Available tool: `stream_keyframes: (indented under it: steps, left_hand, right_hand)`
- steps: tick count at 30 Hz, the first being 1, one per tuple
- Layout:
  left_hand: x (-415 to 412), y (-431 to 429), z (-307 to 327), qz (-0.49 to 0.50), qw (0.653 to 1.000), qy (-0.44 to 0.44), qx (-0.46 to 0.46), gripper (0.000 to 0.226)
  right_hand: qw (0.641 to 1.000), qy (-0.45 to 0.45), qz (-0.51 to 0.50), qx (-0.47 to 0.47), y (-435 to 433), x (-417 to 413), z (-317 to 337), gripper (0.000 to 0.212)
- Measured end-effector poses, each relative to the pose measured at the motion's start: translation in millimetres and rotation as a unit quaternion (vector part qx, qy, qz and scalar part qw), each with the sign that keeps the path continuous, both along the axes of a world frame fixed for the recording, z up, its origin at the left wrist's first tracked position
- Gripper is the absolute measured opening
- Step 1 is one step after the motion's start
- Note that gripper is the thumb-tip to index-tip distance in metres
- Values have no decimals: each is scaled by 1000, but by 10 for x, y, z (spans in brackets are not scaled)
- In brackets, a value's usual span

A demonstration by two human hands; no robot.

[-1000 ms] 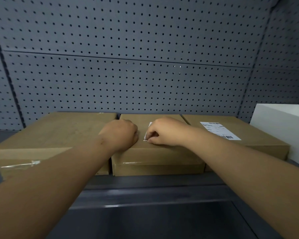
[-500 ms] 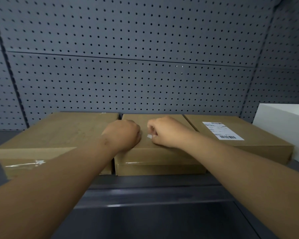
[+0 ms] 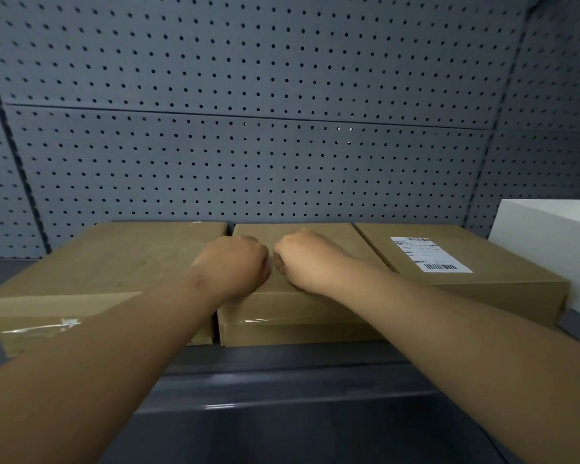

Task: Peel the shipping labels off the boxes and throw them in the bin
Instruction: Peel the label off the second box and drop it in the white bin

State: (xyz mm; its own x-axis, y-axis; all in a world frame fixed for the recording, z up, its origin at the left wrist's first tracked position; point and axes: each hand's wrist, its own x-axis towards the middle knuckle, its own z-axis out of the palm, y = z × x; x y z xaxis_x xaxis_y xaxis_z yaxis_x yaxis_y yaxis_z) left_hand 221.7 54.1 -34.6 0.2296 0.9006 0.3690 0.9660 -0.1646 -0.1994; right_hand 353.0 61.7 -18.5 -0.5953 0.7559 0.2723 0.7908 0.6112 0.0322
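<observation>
- While both fists rest on the middle box (image 3: pixel 302 306), my left hand (image 3: pixel 235 266) is curled tight, seemingly empty.
- My right hand (image 3: pixel 302 259) is clenched; contents hidden.
- The right box (image 3: pixel 503 279) keeps its label (image 3: pixel 429 254).

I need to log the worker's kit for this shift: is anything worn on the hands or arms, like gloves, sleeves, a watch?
Nothing worn shows. The left hand and right hand are bare: no gloves, rings or tape visible. Both forearms are bare up to the frame edge, with no sleeve, watch or band. The left forearm has a few small dark marks near the wrist.
</observation>
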Motion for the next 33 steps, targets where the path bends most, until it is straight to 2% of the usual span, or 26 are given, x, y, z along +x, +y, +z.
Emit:
stream_keyframes:
  steps: [3,6,7,11,17,24,28,31,33]
  left_hand:
    - [-3,-11,-4,4,1000,4,0,34]
    - [6,-10,-16,5,1000,12,-6,38]
    - [5,-2,-8,5,1000,15,-3,39]
    - [22,24,-3,9,1000,26,-4,38]
    - [24,10,-8,8,999,31,5,39]
    - [24,26,-3,14,999,28,-5,38]
    - [26,35,-2,16,1000,22,-11,37]
    - [25,21,12,14,1000,18,-12,37]
    - [15,5,2,14,1000,21,-10,37]
  right_hand:
    - [999,-13,-30,-39,87,148,71,22]
    - [981,91,-167,-40,327,586,319,28]
    - [980,102,-168,-30,360,632,350,24]
    - [994,81,-57,-53,179,344,320,21]
    - [998,61,18,6,94,264,140,13]
    - [993,119,7,4,143,437,118,13]
    - [995,97,-27,11,164,492,102,17]
    - [996,71,12,56,79,313,-20,16]
    - [1000,-3,5,18,117,413,-2,11]
